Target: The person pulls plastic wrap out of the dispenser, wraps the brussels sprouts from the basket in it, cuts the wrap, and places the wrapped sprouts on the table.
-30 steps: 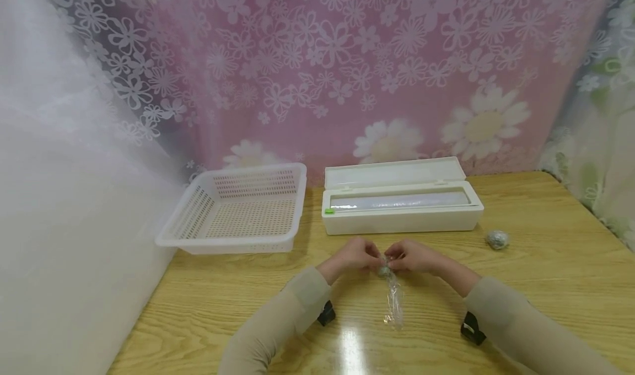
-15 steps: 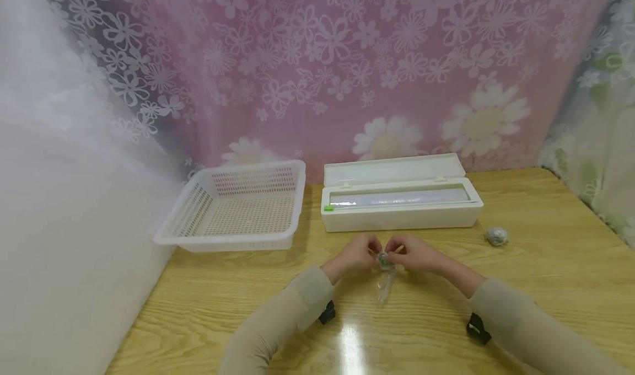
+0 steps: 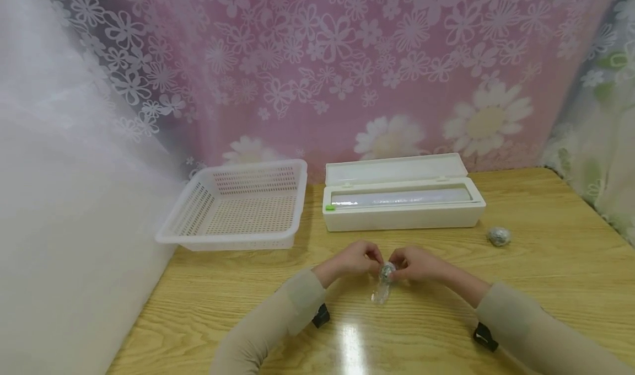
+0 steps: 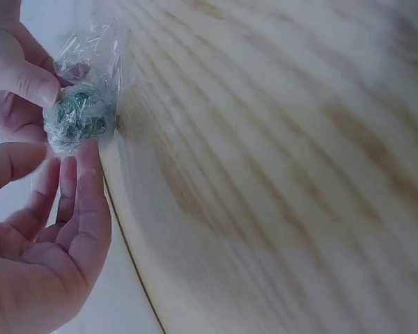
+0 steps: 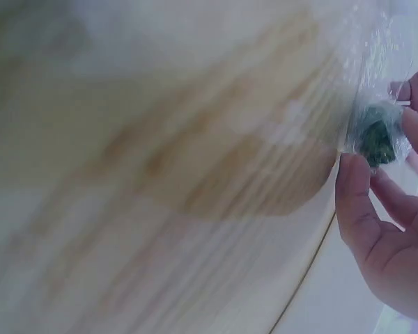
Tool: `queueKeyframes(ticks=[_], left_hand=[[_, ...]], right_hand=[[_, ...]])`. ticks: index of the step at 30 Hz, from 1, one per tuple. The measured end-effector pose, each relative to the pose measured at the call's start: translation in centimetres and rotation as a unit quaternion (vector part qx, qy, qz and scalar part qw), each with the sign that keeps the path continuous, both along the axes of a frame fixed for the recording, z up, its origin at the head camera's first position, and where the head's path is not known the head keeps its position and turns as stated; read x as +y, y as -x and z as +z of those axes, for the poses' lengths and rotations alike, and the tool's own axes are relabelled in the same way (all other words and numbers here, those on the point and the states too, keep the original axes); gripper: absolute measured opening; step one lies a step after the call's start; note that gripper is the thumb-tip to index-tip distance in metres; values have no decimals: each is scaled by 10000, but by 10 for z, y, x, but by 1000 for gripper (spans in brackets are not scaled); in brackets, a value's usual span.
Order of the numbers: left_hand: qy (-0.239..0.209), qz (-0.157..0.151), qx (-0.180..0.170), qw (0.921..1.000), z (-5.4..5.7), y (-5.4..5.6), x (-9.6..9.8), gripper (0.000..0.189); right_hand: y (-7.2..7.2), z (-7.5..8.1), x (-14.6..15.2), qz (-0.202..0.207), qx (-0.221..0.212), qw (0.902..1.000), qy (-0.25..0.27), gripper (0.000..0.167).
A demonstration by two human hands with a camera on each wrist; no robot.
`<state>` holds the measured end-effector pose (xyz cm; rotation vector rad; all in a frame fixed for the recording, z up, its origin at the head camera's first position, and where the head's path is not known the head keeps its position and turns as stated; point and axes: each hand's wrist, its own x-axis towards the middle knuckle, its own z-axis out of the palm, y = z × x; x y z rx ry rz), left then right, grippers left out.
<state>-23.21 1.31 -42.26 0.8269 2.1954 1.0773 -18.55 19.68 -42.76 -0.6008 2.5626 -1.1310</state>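
Observation:
A small round bundle (image 3: 387, 272) in crumpled cling film, dark green showing through, is between both hands over the table. A loose tail of film (image 3: 381, 294) trails below it in the head view. My right hand (image 3: 419, 263) pinches the bundle, thumb on its side in the left wrist view. My left hand (image 3: 356, 258) has its fingertips at the bundle's other side. The left wrist view shows the left fingers (image 4: 89, 188) curved, tips against the bundle's lower edge. Seen from the right wrist, dark green contents (image 5: 377, 142) show through the clear film.
Behind the hands stands a white cling film dispenser box (image 3: 404, 219), lid (image 3: 397, 168) raised, a roll (image 3: 402, 197) inside and a green slider (image 3: 330, 207) at its left. A white plastic basket (image 3: 233, 242) stands left. Another wrapped bundle (image 3: 499, 236) lies right on the wooden table (image 3: 550, 276).
The bundle has been turned between the fingers, and its film tail is shorter and now swings leftward. The hands dipped slightly toward me since half a second ago. Box, basket and other bundle stay put.

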Motion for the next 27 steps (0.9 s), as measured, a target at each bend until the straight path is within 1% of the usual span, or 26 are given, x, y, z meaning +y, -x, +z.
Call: queueKeyframes(ticks=[3,6,9,11,13,15,17,19,22,25,27], left_hand=[[149,39,-6,9999,0,0,-1,12],[372,-9,53,9993,1,0,-1,23],[523,-153,98,9985,2,0,0,27],[630,-309,228,9973,3,0,-1,24],[742,-429,274,9959,4,-1,-2,23],[852,-523,305,9945,4,-2,-3,25],[942,-557,343,9934,4,-4,-5,29],[931,-581,365,9933,3,-6,-6,32],[852,-708,426,9929,2,-8,-8,32],[791,-987,453,9909,1,-9,-10,32],[782,-1167,451,9891,2,-10,-11,31]], right_hand=[[-3,-2,-4,-22,188,9998,-83,25],[-6,-2,-7,-9,334,9994,-118,28],[-8,0,-8,11,324,9994,-104,25],[-9,3,-8,4,278,9996,-31,20],[-10,5,-7,-38,175,9998,37,16],[-10,5,-6,-12,108,9999,59,15],[-11,4,-6,101,27,9999,26,16],[-11,2,-6,278,-62,9996,-2,18],[-13,0,-8,510,-408,9978,124,21],[-14,2,-10,537,-816,9945,381,25],[-14,2,-10,516,-1003,9923,522,26]])
